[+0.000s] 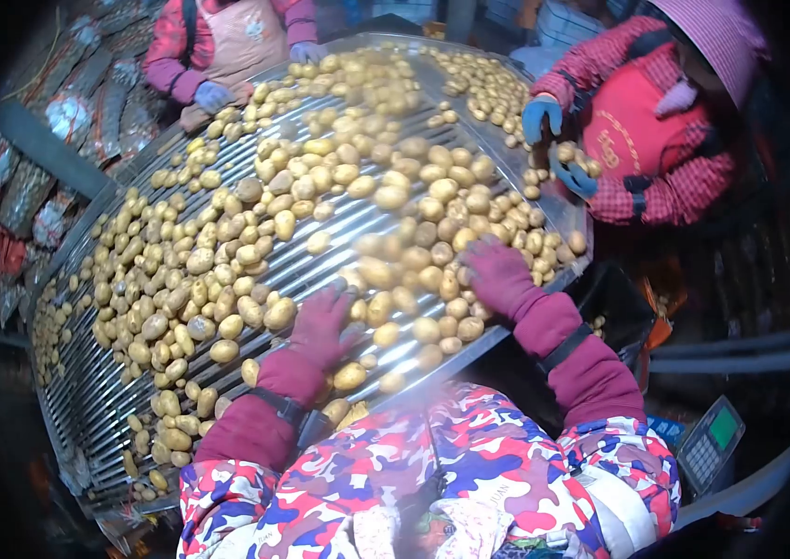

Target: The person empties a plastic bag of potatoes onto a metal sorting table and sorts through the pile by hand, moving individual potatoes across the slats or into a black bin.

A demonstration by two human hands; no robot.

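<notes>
Many yellow-brown potatoes (213, 270) lie across a slatted metal sorting table (306, 265). My left hand (323, 321), in a maroon glove, rests palm down over the slats near the front edge. Its fingers are spread, with potatoes on either side and none seen in its grasp. My right hand (499, 272), gloved alike, lies on the potato pile at the right front, fingers stretched out and touching potatoes. Its palm side is hidden. Around the middle of the table the view is partly smeared.
Opposite stands a person in a pink apron (244, 42), gloved hands at the table's far edge. At the right, another person in a red apron (628, 121) holds small potatoes in blue gloves (572, 177). Filled sacks (32, 200) are stacked left; a keypad display (710, 443) sits lower right.
</notes>
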